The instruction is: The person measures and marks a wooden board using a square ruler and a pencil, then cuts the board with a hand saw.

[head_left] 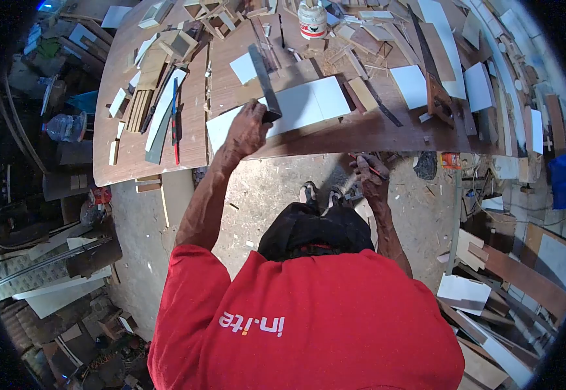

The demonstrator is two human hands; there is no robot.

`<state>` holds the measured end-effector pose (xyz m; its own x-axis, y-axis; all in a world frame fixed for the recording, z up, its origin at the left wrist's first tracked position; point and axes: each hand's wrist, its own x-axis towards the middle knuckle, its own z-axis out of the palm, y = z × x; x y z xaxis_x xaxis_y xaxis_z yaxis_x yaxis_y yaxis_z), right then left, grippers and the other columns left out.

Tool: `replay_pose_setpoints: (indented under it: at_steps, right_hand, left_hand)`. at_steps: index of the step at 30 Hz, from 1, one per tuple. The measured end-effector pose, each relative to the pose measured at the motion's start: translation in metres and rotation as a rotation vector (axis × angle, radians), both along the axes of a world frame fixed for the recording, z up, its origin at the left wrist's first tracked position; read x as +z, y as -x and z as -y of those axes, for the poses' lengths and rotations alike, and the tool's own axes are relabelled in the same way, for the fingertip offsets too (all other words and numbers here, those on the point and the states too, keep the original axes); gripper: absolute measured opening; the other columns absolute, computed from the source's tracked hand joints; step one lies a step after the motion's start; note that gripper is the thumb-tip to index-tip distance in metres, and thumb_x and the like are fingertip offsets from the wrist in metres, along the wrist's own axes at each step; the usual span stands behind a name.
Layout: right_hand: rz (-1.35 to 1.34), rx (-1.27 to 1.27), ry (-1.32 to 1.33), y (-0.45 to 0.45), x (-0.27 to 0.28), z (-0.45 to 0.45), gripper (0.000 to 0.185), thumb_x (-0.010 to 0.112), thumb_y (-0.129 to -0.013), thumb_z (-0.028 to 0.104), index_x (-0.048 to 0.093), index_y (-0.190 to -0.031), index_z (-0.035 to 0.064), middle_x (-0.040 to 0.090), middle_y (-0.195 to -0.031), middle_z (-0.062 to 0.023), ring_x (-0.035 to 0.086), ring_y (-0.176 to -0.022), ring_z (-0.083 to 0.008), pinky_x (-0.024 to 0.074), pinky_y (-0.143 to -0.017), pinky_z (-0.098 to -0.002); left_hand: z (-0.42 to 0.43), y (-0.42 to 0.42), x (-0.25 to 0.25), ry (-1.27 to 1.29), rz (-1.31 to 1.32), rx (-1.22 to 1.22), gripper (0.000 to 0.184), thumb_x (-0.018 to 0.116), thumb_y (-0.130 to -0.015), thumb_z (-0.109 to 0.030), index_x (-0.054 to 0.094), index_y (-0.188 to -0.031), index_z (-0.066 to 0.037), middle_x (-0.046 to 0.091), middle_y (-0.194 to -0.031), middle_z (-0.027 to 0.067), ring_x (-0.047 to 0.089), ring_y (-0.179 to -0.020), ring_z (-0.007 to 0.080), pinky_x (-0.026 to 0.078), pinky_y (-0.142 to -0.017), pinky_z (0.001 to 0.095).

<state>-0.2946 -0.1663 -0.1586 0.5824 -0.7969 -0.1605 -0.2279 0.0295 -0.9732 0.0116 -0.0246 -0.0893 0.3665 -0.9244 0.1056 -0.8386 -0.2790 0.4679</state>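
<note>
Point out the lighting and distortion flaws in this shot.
Head view: strong fisheye distortion, with black corners; head view: the floor is brightly lit while the far left sinks into darkness; head view: a shadow covers part of the white board beside the left hand; head view: the right hand looks dim, finger detail hard to read.

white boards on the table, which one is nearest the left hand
The long white board near the table's front edge, with the left hand and dark square over it. The other white boards lie farther away.
</note>
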Motion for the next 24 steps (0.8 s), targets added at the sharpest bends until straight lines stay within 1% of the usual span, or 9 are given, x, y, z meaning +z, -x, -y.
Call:
replay_pose_setpoints:
  at_steps: [2, 4, 6, 8, 10, 12, 13, 17, 24]
  right_hand:
    - [0.043, -0.01, 0.01, -0.003, 0.005, -0.002, 0.022, 0.058, -0.095, 0.019, 0.067, -0.105, 0.0021, 0.069, -0.088, -0.0075, 0.064, -0.082, -0.0154, 0.0497, -0.075, -0.029]
    - [0.102, 0.043, 0.054, -0.002, 0.005, -0.001, 0.021, 0.059, -0.094, 0.018, 0.068, -0.105, 0.0018, 0.069, -0.092, -0.0084, 0.064, -0.085, -0.0151, 0.0502, -0.078, -0.03]
    - [0.07, 0.064, 0.065, 0.001, 0.006, -0.001, 0.022, 0.059, -0.095, 0.02, 0.069, -0.104, 0.0028, 0.07, -0.09, -0.0083, 0.064, -0.083, -0.0148, 0.0497, -0.075, -0.0299]
    - [-0.154, 0.02, -0.109, 0.003, -0.005, -0.001, 0.025, 0.06, -0.095, 0.024, 0.069, -0.102, 0.0025, 0.069, -0.084, -0.0067, 0.061, -0.077, -0.0138, 0.0481, -0.07, -0.0305]
    - [-0.142, 0.036, -0.022, -0.003, 0.016, -0.006, 0.03, 0.06, -0.095, 0.03, 0.07, -0.094, 0.0016, 0.065, -0.077, -0.004, 0.057, -0.071, -0.0136, 0.046, -0.066, -0.032]
    - [-0.135, 0.018, -0.133, -0.013, 0.029, -0.01, 0.039, 0.057, -0.096, 0.037, 0.062, -0.077, 0.0025, 0.06, -0.067, -0.0026, 0.054, -0.062, -0.0093, 0.042, -0.057, -0.0267]
    - [-0.183, 0.01, -0.111, -0.019, 0.04, -0.013, 0.042, 0.055, -0.097, 0.039, 0.061, -0.077, 0.0028, 0.058, -0.066, -0.0022, 0.052, -0.061, -0.0094, 0.0419, -0.057, -0.0268]
    - [-0.201, 0.06, -0.014, -0.029, 0.01, -0.015, 0.045, 0.054, -0.098, 0.04, 0.061, -0.076, 0.0016, 0.058, -0.065, -0.003, 0.052, -0.061, -0.0112, 0.0422, -0.057, -0.0291]
    - [-0.24, 0.282, 0.009, -0.084, 0.048, -0.009, 0.043, 0.054, -0.098, 0.036, 0.059, -0.075, -0.001, 0.057, -0.063, -0.0052, 0.053, -0.06, -0.0136, 0.0428, -0.058, -0.0321]
  left_hand:
    - [-0.005, -0.029, -0.004, -0.002, 0.045, 0.004, 0.028, 0.069, -0.073, -0.006, 0.054, -0.095, 0.003, 0.053, -0.098, 0.0221, 0.052, -0.096, 0.0407, 0.044, -0.087, 0.0461]
    - [-0.01, -0.059, -0.015, -0.071, 0.145, 0.047, 0.023, 0.067, -0.076, -0.004, 0.054, -0.095, 0.002, 0.054, -0.098, 0.0208, 0.055, -0.094, 0.041, 0.046, -0.081, 0.0471]
    - [-0.012, -0.089, -0.024, -0.107, 0.195, 0.034, 0.022, 0.067, -0.076, -0.005, 0.054, -0.093, 0.002, 0.053, -0.097, 0.0201, 0.054, -0.095, 0.0403, 0.046, -0.082, 0.0468]
    - [-0.011, -0.112, -0.035, -0.141, 0.232, 0.067, 0.022, 0.067, -0.075, -0.005, 0.054, -0.092, 0.002, 0.053, -0.096, 0.0192, 0.054, -0.095, 0.0399, 0.046, -0.083, 0.0464]
    - [-0.008, -0.13, -0.04, -0.215, 0.26, 0.07, 0.024, 0.068, -0.075, -0.006, 0.055, -0.093, 0.002, 0.054, -0.098, 0.0187, 0.054, -0.098, 0.0398, 0.046, -0.085, 0.0462]
    - [-0.006, -0.141, -0.039, -0.29, 0.263, 0.089, 0.026, 0.07, -0.074, -0.007, 0.056, -0.095, 0.001, 0.054, -0.1, 0.0182, 0.054, -0.1, 0.039, 0.046, -0.086, 0.0453]
    - [-0.005, -0.147, -0.04, -0.324, 0.256, 0.08, 0.026, 0.071, -0.074, -0.007, 0.056, -0.095, 0.0, 0.054, -0.101, 0.0179, 0.054, -0.101, 0.0383, 0.046, -0.087, 0.0447]
    - [-0.005, -0.166, -0.056, -0.36, 0.257, 0.092, 0.031, 0.073, -0.072, -0.007, 0.058, -0.098, -0.001, 0.056, -0.104, 0.0177, 0.056, -0.101, 0.0366, 0.047, -0.088, 0.0429]
    - [0.002, -0.167, -0.067, -0.339, 0.227, 0.164, 0.033, 0.073, -0.072, -0.008, 0.058, -0.101, 0.0, 0.057, -0.109, 0.0186, 0.058, -0.102, 0.0365, 0.05, -0.085, 0.0442]
